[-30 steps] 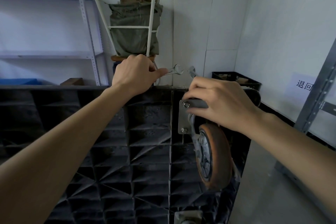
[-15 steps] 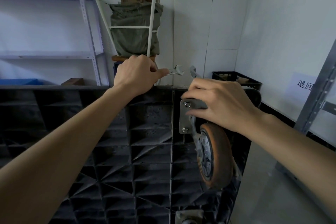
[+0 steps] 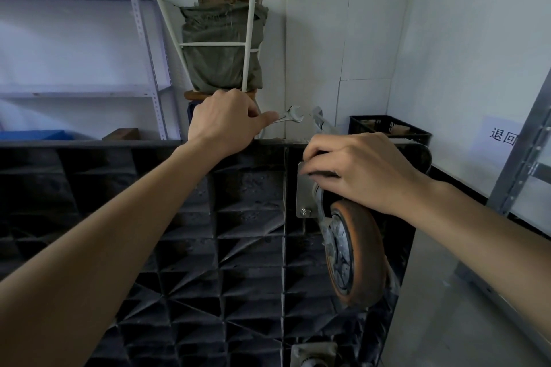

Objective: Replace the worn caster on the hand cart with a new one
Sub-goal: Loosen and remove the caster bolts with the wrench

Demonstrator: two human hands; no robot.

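Cart: the black ribbed plastic hand cart deck [image 3: 185, 232] stands on edge, its underside filling the lower half of the frame, top rim running across the middle.
Shelving: a grey slotted-metal shelf unit [image 3: 143, 48] sits in the upper left; a green sack in a white tube frame [image 3: 222, 48] stands behind the deck at upper centre.
Caster: the worn orange-tyred caster with a steel fork [image 3: 354, 250] hangs at right of centre, its silver mounting plate [image 3: 304, 194] against the deck, one nut visible at the plate's lower corner.
Right hand: my right hand [image 3: 366, 170] covers the plate's upper corner, fingers curled round a silver wrench [image 3: 320, 121] whose head pokes up above my knuckles.
Left hand: my left hand [image 3: 226, 122] rests on the deck rim just left of the caster, gripping an open-ended silver spanner [image 3: 290, 116], jaw pointing right.
Change: over the last second my right fingers have slid down over the upper bolt, which showed before; the spanner barely moved.
Meaning: I judge I am working on the top fastener; the old caster remains bolted on.
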